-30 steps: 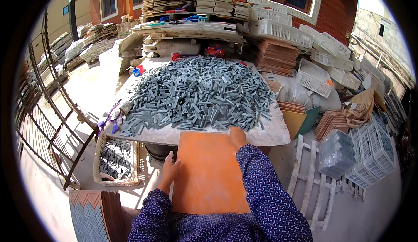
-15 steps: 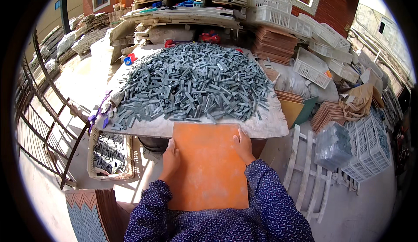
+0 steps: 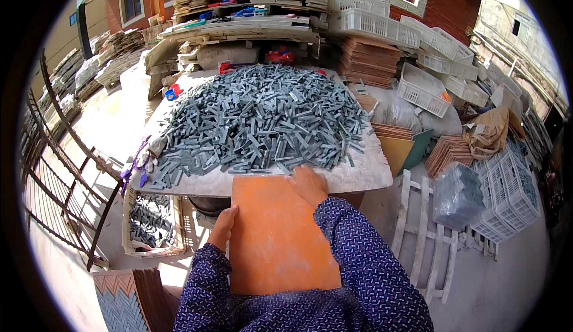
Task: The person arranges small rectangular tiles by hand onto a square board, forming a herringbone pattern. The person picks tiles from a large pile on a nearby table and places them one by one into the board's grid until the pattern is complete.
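A flat rectangular orange board (image 3: 283, 236) lies in front of my body, its far end at the table's near edge. My left hand (image 3: 224, 224) is closed on the board's left edge, thumb on top. Over the board's far right corner is my right hand (image 3: 308, 186), its fingers bent forward and thumb apart, the tips close to the front of a pile of grey-green stone strips (image 3: 262, 117). No strip shows in it; its fingertips are partly hidden. The pile covers most of the pale, dusty table (image 3: 370, 174).
Below the table's left side stands a crate (image 3: 179, 224) of strips. A stack of boards with herringbone strips (image 3: 122, 302) is at lower left, beside a metal railing (image 3: 65, 183). On the right are a slatted wooden pallet (image 3: 424, 236), white plastic crates (image 3: 501, 194) and stacked brown boards (image 3: 370, 60).
My right hand has left the board's right edge and moved left and forward to its far corner by the strips. The left hand still holds the board, slightly lower.
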A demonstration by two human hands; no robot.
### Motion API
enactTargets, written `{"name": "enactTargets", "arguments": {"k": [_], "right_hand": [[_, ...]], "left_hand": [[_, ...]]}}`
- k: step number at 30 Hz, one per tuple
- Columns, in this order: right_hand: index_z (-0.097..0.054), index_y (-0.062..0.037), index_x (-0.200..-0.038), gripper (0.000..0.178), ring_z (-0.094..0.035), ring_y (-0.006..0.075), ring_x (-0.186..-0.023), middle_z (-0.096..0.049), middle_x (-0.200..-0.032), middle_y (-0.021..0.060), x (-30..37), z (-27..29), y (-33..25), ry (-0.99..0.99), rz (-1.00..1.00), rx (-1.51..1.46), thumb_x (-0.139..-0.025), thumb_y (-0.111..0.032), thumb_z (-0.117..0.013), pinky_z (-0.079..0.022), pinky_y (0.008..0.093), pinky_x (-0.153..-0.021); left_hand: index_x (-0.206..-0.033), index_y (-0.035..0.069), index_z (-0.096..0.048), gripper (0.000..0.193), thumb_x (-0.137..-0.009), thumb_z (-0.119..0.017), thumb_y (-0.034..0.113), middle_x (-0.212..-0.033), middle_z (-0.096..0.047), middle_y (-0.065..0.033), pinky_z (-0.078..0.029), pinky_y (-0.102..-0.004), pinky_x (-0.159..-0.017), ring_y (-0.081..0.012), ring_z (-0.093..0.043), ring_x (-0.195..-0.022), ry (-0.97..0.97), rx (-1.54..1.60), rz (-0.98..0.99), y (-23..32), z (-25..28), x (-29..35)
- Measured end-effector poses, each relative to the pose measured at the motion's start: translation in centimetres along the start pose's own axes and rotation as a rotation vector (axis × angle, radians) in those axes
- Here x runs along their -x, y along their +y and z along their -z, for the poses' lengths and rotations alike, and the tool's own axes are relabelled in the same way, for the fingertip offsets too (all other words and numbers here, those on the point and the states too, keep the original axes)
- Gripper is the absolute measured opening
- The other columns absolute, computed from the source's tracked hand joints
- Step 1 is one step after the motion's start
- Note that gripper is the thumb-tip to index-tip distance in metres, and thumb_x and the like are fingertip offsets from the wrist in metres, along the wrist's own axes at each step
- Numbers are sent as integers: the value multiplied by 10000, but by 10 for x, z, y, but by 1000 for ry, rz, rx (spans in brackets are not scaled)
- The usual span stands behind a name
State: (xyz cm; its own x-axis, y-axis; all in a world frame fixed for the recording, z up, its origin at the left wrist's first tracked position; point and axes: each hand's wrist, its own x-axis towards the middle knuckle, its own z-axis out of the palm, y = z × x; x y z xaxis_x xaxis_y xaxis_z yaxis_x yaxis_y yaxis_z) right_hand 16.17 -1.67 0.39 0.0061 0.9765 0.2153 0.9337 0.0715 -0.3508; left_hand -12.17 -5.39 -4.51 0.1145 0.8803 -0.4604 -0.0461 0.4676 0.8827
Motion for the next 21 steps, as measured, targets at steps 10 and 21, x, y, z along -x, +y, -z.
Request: {"name": "enactTargets", "arguments": {"k": [10,21], "right_hand": [[-615,21,-902,499,-643,315,-726,-661,-787,166,10,11,54,418,-303,-531,-845,-474,-645,-496,393,-676],[-600,29,-1151,448,-596,175,-1011,-636,-1122,96,114,-20,63,-220,-745,-1571,-958,-370,-537,-470,313,-874]], "left_hand": [[-1041,16,-637,283,-916,-552,255,-1016,-669,-69,-463,-252,-818,-148,-617,-952,-166,259,118,-19,51,-36],[-1276,-21,-515,470,-952,-534,319,-1257,-581,-104,-424,-330,-971,-207,-567,-1126,-191,183,88,7,13,-40]]}}
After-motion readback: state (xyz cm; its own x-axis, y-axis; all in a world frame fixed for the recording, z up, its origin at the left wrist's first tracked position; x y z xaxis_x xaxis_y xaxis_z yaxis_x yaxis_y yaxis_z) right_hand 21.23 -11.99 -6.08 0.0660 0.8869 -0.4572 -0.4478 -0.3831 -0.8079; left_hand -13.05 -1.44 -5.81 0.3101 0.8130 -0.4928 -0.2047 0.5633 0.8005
